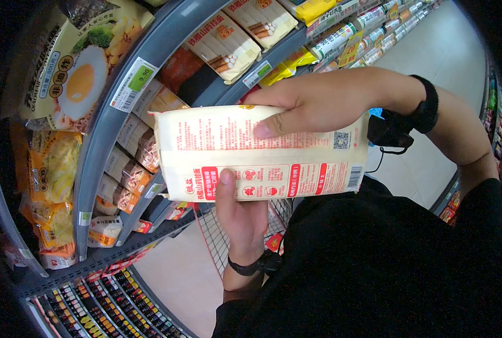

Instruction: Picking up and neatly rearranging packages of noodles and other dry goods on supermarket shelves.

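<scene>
A cream paper-wrapped pack of dried noodles (251, 156) is held up in both hands, one printed face towards me, with red writing, small pictures and printed codes. From below, my left hand (242, 217) supports it, thumb over the lower edge and the fingers hidden behind. My right hand (314, 105) grips its upper edge, thumb lying on the printed face and the other fingers mostly hidden. Each wrist wears a black strap with a small black device. Similar cream noodle packs (225, 48) lie on the shelf just beyond the held pack.
Curved grey shelf edges (103, 101) with price tags run along the left. Large noodle bags (79, 80) stand there. Below the held pack is a wire shopping cart (210, 236) holding a red item. Rows of bottles (111, 300) fill a lower-left rack. Tiled floor shows upper right.
</scene>
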A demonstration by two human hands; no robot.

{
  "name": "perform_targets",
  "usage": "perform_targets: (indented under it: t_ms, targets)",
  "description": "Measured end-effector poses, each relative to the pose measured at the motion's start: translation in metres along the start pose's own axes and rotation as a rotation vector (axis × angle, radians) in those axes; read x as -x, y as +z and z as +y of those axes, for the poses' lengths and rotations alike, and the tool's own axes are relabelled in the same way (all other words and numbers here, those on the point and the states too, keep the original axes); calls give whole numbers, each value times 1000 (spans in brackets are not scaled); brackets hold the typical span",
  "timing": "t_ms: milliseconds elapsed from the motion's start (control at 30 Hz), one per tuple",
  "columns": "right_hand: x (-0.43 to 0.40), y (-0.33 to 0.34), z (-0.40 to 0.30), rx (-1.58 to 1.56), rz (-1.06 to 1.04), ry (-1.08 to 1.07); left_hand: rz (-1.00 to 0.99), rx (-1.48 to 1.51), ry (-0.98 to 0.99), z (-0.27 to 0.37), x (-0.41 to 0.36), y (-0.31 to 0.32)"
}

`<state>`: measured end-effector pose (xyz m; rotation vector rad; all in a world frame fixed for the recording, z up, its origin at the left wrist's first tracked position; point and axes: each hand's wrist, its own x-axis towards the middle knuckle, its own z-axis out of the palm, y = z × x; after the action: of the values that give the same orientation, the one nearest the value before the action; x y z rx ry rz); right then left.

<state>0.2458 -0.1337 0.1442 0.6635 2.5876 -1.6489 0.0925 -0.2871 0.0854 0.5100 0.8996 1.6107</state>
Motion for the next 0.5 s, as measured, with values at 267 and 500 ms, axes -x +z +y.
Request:
perform_targets:
  t_ms: [267,500]
  targets:
    - [4,10,16,-72,15,-6,16,-3,-72,-11,-7,0]
    - [-4,21,37,-119,71,1,41,39,-113,-13,-22,-13]
